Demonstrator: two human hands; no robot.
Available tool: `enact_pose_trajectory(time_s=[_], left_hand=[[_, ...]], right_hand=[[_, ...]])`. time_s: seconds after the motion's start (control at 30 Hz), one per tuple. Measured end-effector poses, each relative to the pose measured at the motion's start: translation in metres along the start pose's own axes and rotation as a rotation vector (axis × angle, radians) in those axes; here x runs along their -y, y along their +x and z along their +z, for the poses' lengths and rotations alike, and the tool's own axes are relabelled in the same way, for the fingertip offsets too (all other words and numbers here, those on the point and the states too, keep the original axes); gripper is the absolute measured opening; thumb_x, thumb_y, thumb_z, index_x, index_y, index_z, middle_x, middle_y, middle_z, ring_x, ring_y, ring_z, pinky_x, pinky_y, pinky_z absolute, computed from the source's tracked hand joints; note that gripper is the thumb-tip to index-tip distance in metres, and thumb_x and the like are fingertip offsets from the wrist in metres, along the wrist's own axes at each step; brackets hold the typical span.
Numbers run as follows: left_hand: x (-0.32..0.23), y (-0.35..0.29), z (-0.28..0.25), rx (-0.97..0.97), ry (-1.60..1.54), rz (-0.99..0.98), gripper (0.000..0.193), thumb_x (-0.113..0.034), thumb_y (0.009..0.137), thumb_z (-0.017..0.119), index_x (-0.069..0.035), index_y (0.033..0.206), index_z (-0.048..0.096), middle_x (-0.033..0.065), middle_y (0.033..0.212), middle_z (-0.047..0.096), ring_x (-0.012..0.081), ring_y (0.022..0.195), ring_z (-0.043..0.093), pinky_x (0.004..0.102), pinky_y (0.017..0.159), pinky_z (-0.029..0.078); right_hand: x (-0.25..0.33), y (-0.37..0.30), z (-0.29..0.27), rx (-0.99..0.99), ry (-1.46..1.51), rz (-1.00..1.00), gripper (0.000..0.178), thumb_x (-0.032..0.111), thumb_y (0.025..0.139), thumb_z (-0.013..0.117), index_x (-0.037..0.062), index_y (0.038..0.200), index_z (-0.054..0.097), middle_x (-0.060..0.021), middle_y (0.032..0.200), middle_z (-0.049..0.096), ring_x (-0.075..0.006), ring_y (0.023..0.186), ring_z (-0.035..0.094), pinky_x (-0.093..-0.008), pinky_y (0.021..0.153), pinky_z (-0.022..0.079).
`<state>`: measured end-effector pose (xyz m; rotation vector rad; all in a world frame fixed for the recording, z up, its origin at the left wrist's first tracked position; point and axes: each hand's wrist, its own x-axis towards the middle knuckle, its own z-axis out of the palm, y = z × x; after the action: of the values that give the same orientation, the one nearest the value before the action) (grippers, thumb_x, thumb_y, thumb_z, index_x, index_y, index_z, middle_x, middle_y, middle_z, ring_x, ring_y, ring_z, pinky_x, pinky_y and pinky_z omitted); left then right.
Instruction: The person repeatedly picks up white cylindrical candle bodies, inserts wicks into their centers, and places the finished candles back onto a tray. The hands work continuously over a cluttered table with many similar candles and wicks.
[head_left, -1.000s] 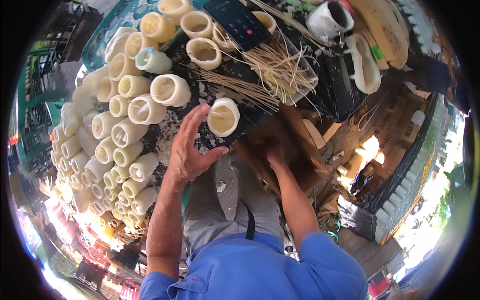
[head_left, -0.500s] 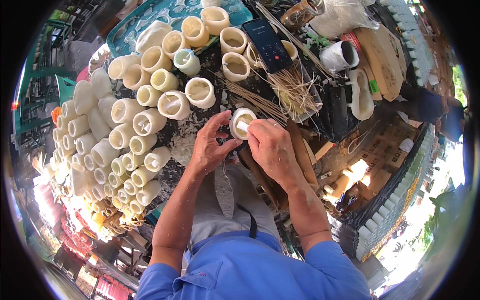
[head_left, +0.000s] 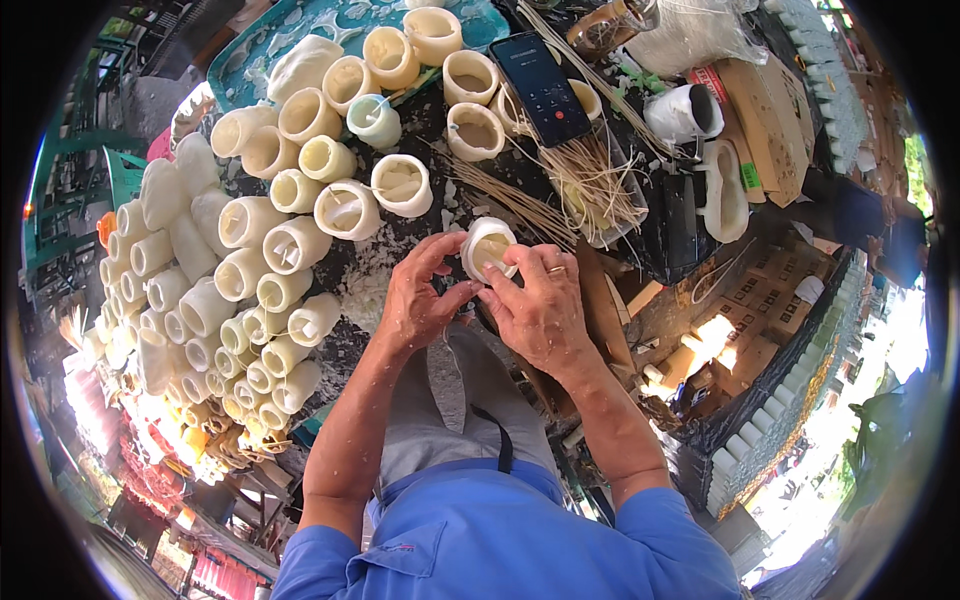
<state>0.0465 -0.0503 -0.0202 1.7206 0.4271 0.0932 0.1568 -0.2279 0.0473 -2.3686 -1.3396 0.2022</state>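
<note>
Background cardboard point(head_left: 785, 130) adjoins a red label point(head_left: 708, 82) beyond the handled cup point(head_left: 489, 244).

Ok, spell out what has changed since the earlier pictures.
The right hand has come up and leftward from the cardboard box to the mouth of the white cup. The white piece it held half a second ago no longer shows clearly. The left hand stays beside the cup; the phone and thin sticks stay put.

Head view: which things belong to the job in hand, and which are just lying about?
Likely the job:
- white cup between left hand and right hand
- similar pale cups

Apparently lying about:
- phone
- plastic bag
</note>
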Motion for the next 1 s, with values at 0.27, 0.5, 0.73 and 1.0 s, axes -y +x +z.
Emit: enact_pose_trajectory(time_s=[0.27,0.5,0.73,1.0], left_hand=[[-0.014,-0.002,-0.007,-0.013,0.045,0.053,0.062,-0.011,0.085,0.092,-0.005,0.142,0.070,0.0146,0.143,0.071,0.0276,0.125,0.071,0.0396,0.100,0.059],[-0.015,-0.045,-0.002,-0.204,0.229,0.102,0.045,-0.003,0.087,0.087,-0.003,0.131,0.073,0.0144,0.125,0.077,0.0227,0.095,0.073,0.0363,0.087,0.061],[0.000,-0.068,0.020,-0.172,0.332,0.110,0.040,-0.001,0.088,0.086,-0.003,0.126,0.074,0.0140,0.123,0.077,0.0218,0.091,0.072,0.0349,0.084,0.061],[-0.020,-0.057,0.013,-0.198,0.381,0.172,0.033,0.007,0.094,0.079,0.001,0.126,0.073,0.0133,0.120,0.073,0.0156,0.091,0.068,0.0296,0.084,0.058]], right_hand=[[-0.014,-0.069,0.006,-0.259,0.370,0.263,0.031,0.011,0.092,0.086,0.0041,0.121,0.078,-0.0096,0.114,0.071,-0.0268,0.093,0.067,-0.0411,0.087,0.054],[-0.089,-0.268,0.145,0.208,0.374,1.046,0.026,0.014,0.093,0.082,0.0031,0.116,0.078,-0.0167,0.104,0.076,-0.0278,0.088,0.073,-0.0430,0.080,0.060],[-0.159,-0.265,0.307,0.335,0.114,0.754,0.042,0.026,0.106,0.061,-0.0012,0.137,0.072,-0.0285,0.127,0.076,-0.0427,0.123,0.071,-0.0513,0.107,0.055],[-0.169,-0.210,0.352,0.178,0.120,0.801,0.035,0.024,0.104,0.065,-0.0019,0.125,0.076,-0.0294,0.122,0.075,-0.0456,0.113,0.072,-0.0530,0.103,0.057]])
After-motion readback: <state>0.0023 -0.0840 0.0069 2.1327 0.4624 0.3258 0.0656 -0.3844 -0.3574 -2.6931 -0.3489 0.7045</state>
